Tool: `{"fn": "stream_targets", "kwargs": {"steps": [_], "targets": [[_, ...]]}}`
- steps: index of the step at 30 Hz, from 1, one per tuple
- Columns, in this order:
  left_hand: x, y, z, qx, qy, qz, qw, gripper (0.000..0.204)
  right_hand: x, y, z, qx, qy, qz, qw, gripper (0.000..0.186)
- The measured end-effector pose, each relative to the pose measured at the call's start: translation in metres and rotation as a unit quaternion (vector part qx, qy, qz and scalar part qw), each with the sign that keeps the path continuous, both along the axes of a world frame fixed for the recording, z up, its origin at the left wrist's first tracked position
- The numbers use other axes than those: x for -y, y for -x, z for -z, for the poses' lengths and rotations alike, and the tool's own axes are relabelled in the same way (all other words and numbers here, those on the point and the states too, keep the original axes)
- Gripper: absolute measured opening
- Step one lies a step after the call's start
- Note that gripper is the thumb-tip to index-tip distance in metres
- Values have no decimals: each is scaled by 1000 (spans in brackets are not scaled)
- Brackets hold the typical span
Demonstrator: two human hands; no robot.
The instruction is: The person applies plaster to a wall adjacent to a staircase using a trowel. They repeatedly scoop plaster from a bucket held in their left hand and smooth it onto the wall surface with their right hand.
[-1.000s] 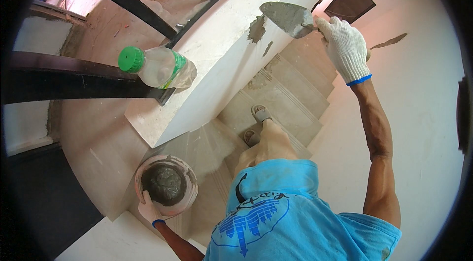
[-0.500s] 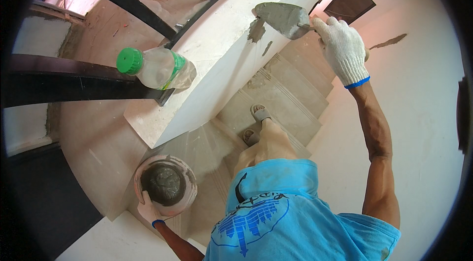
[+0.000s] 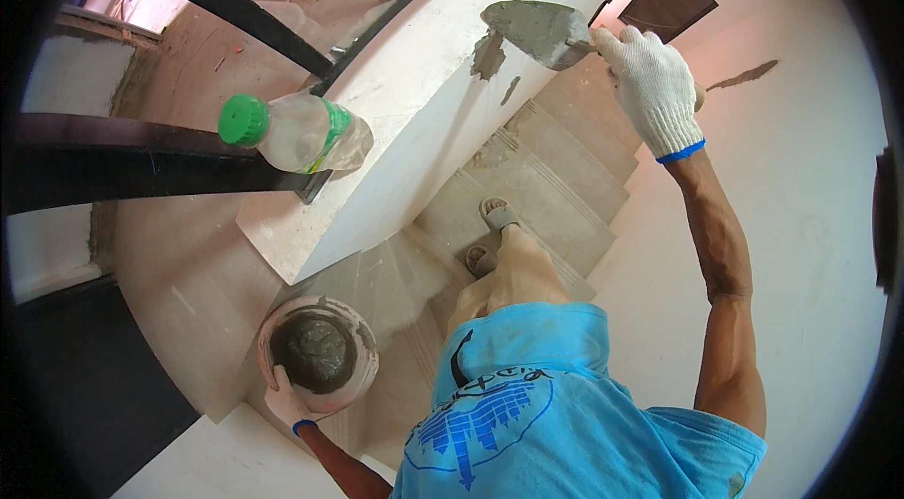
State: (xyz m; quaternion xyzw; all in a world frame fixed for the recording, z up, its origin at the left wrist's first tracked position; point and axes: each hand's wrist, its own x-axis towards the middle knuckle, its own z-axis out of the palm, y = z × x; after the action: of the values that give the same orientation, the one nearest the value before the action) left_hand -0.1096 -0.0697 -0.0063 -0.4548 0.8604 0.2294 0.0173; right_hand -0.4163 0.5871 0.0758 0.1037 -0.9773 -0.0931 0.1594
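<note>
My right hand (image 3: 650,89), in a white knit glove with a blue cuff, is closed round the handle of a trowel (image 3: 537,30). Grey mortar coats the blade, which lies against the upper edge of the low white wall (image 3: 414,165). Just below the blade, a wet mortar patch (image 3: 487,56) marks the wall face. Down at the left, my gloved left hand (image 3: 284,397) grips the rim of a round bucket (image 3: 363,386), thumb over the edge and the other fingers hidden. Inside the bucket sits wet grey mortar (image 3: 318,348).
A clear bottle with a green cap (image 3: 301,134) stands on the wall's ledge beside black railing bars (image 3: 141,160). Tiled stairs (image 3: 527,184) descend beneath me, my sandalled feet on them. A white wall (image 3: 782,217) with a grey streak rises at the right.
The trowel has shifted very slightly up and left along the wall's edge. My left hand keeps its hold on the bucket.
</note>
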Motion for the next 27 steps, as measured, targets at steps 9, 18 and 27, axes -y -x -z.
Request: {"fn": "stream_targets", "kwargs": {"steps": [9, 18, 27], "targets": [[-7, 0, -4, -12, 3, 5, 1000, 57, 1, -14, 5, 10, 98, 36, 994, 25], [4, -7, 7, -16, 19, 5, 1000, 59, 76, -82, 108, 118, 579, 160, 791, 31], [-13, 7, -8, 10, 0, 7, 1000, 59, 181, -71, 174, 52, 681, 222, 696, 34]]}}
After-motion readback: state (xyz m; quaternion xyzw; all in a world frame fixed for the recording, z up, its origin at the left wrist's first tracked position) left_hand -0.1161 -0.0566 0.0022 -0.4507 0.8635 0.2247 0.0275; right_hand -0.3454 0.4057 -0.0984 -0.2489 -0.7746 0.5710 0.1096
